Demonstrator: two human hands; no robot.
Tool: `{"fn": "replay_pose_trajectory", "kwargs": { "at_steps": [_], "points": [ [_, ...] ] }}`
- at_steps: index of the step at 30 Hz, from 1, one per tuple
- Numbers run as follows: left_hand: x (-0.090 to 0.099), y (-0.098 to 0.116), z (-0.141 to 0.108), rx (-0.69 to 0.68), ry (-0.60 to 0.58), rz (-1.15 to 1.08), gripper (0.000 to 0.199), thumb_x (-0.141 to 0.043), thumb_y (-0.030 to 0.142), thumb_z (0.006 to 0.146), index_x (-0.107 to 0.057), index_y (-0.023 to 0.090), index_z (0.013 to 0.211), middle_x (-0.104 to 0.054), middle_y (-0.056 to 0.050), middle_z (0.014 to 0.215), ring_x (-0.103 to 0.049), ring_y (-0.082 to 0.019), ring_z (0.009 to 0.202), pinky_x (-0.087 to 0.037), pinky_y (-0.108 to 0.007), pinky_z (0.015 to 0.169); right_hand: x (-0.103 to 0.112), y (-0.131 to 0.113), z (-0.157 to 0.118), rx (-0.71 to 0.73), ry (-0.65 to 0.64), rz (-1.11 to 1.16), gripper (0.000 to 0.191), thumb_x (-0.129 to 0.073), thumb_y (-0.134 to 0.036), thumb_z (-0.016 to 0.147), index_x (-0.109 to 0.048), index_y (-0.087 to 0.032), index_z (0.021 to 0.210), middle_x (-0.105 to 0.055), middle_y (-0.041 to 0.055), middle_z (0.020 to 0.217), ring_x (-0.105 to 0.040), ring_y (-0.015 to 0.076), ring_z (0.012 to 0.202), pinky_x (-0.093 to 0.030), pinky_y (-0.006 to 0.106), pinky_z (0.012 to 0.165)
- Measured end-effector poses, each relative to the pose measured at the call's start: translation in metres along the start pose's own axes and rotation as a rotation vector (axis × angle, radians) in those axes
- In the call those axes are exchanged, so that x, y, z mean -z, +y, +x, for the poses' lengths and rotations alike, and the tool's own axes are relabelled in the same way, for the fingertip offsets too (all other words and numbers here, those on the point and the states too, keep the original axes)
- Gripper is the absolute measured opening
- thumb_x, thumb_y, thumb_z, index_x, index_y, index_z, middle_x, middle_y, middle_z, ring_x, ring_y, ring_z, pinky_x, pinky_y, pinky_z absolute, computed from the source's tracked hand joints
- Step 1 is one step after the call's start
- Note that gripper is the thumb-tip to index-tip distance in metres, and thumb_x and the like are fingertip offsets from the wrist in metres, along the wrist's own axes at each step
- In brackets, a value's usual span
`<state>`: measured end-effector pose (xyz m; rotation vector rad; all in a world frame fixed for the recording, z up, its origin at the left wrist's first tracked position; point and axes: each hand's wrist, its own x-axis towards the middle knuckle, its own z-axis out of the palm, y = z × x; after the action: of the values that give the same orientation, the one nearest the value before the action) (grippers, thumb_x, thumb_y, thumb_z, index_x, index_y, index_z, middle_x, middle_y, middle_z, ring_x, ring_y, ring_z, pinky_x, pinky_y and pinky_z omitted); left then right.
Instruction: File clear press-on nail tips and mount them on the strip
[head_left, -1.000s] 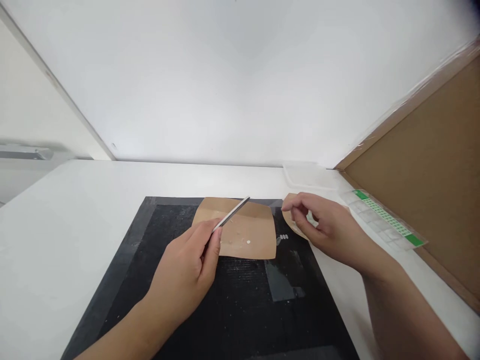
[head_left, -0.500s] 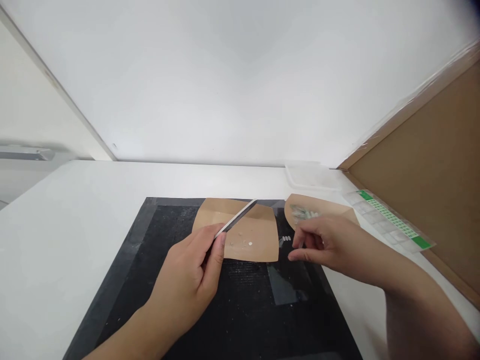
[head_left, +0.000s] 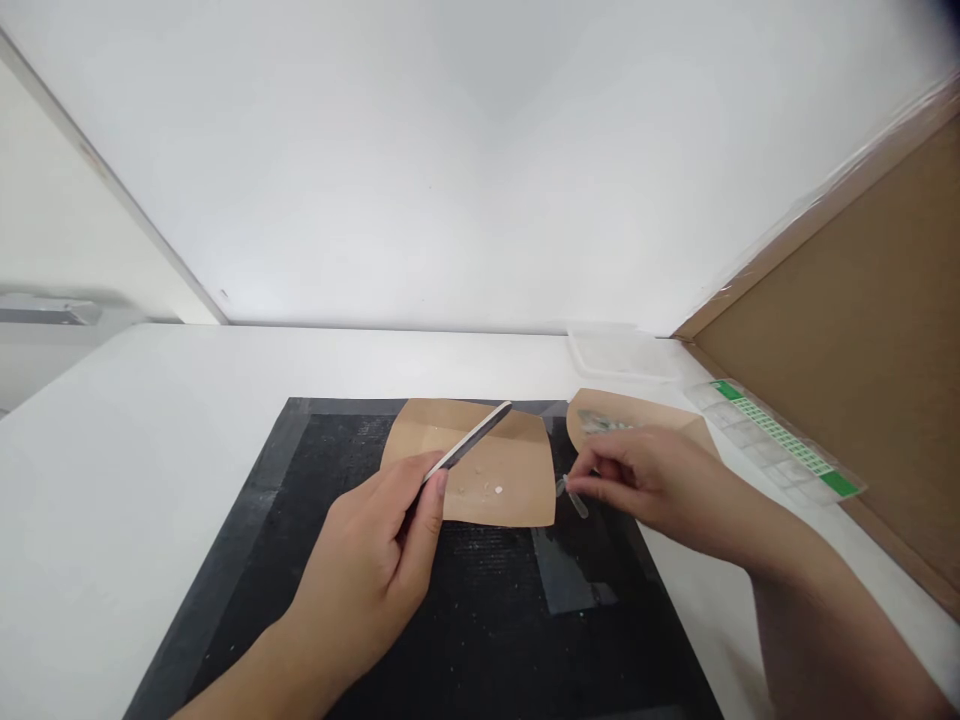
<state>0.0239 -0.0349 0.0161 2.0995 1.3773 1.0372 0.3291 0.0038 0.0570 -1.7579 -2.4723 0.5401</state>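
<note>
My left hand (head_left: 371, 570) is closed around a nail file (head_left: 472, 440), a slim flat stick with a pale edge and a dark grey face. The file points up and to the right above a tan sheet (head_left: 521, 450). On that sheet lie a small white dot (head_left: 499, 490) and a few tiny clear bits. To the right of the sheet, my right hand (head_left: 652, 475) pinches low over the black mat (head_left: 480, 640). A small translucent elongated piece (head_left: 579, 506) shows at its fingertips; the fingers partly hide it.
A second tan piece (head_left: 675, 415) lies behind my right hand, bearing a greyish translucent heap (head_left: 600, 422). Farther right is a clear compartment case (head_left: 787, 440) with a green label. A translucent tray (head_left: 622, 355) stands at the back, near the white wall and brown board (head_left: 847, 350).
My right hand has moved slightly left and its fingers have closed at the small pale pieces beside the sheet. The left hand with the nail file has hardly moved.
</note>
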Motion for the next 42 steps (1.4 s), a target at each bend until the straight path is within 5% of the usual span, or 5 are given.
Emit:
{"fn": "replay_pose_trajectory", "kwargs": {
  "at_steps": [5,12,22,32,42],
  "points": [
    [-0.001,-0.001,0.0,0.001,-0.005,-0.005,0.033,-0.046,0.029,0.109,-0.07,0.022,0.13,-0.078,-0.007,0.12,-0.073,-0.018,0.094,-0.055,-0.026,0.082,-0.004,0.026,0.01,-0.126,0.282,-0.198,0.047,-0.045,-0.056,0.106,-0.057,-0.023,0.074,-0.066,-0.0007,0.066,-0.056,0.0171,0.06,-0.03,0.03,0.056],
    [0.002,0.003,0.0,-0.001,-0.01,-0.016,0.034,-0.045,0.03,0.109,-0.071,0.02,0.128,-0.078,-0.009,0.118,-0.073,-0.02,0.093,-0.056,-0.028,0.08,-0.003,0.049,0.017,-0.118,0.533,-0.141,0.032,-0.049,-0.043,0.105,-0.074,-0.025,0.096,-0.076,0.0061,0.102,-0.068,0.0243,0.089,-0.043,0.033,0.068],
    [0.001,0.002,0.001,-0.019,-0.011,-0.016,0.033,-0.045,0.028,0.109,-0.071,0.021,0.128,-0.078,-0.008,0.116,-0.073,-0.019,0.092,-0.056,-0.029,0.08,-0.001,0.062,0.016,-0.234,0.378,-0.134,0.03,-0.061,-0.05,0.099,-0.075,-0.027,0.087,-0.076,0.0041,0.096,-0.066,0.023,0.082,-0.039,0.032,0.061],
    [0.002,0.002,-0.001,-0.005,0.007,-0.001,0.031,-0.046,0.03,0.108,-0.071,0.021,0.124,-0.075,-0.004,0.098,-0.07,-0.018,0.083,-0.055,-0.029,0.076,-0.016,0.068,0.023,-0.218,0.259,-0.195,0.028,-0.056,-0.049,0.1,-0.08,-0.034,0.104,-0.074,0.003,0.105,-0.069,0.0233,0.087,-0.04,0.032,0.063],
    [0.002,0.004,-0.001,-0.009,0.025,0.009,0.031,-0.046,0.032,0.108,-0.072,0.021,0.121,-0.075,-0.005,0.096,-0.069,-0.019,0.081,-0.054,-0.029,0.074,-0.021,0.075,0.023,-0.208,0.259,-0.215,0.022,-0.062,-0.046,0.096,-0.081,-0.034,0.101,-0.074,0.0036,0.107,-0.069,0.0241,0.085,-0.038,0.032,0.06]
  ]
}}
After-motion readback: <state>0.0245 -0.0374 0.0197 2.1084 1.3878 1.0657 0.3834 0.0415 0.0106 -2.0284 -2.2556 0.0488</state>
